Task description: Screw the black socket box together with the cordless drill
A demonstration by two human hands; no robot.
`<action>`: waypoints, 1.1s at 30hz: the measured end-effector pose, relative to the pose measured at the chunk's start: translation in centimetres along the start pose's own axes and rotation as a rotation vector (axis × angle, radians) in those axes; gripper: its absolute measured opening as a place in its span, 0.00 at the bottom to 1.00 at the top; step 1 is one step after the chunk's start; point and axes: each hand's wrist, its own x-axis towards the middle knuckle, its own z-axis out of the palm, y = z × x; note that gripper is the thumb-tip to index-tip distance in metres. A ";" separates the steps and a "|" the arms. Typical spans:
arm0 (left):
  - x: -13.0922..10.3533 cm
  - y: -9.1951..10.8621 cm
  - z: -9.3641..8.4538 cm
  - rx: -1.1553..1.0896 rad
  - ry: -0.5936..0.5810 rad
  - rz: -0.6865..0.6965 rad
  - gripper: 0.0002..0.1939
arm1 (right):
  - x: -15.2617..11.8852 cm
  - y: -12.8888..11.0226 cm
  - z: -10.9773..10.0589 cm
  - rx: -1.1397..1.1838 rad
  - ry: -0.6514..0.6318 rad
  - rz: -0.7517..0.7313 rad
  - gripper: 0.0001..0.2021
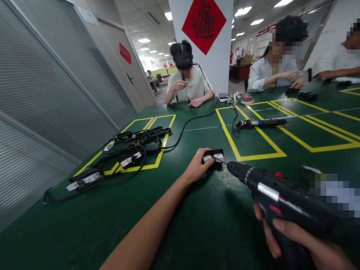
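Note:
My left hand (198, 165) grips a small black box-like part (221, 154) with a pale label or inner face, holding it against the green table (180, 213). In my right hand (292, 236) is a black cordless drill (278, 195), its handle wrapped by my fingers. The drill's bit points left, and its tip meets or almost meets the pale face of the part near my left thumb; whether it touches I cannot tell.
Black adapters and cables (137, 150) lie at left within yellow tape. A tool with a blue band (258, 123) and a cable lies beyond the part. Across the table sits a person (188, 82); another person (277, 71) works at right. A blurred item (337, 195) is beside the drill.

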 end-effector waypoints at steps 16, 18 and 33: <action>0.2 0.5 -0.2 -0.046 -0.008 -0.074 0.20 | 0.4 1.1 -0.3 0.028 -0.020 -0.004 0.11; 0.2 0.6 -0.2 -0.055 -0.006 -0.083 0.20 | 0.5 1.0 -0.2 0.033 -0.027 -0.022 0.11; 0.2 0.0 -0.1 -0.027 0.004 -0.029 0.20 | 0.1 1.5 -0.8 -0.010 -0.080 -0.035 0.11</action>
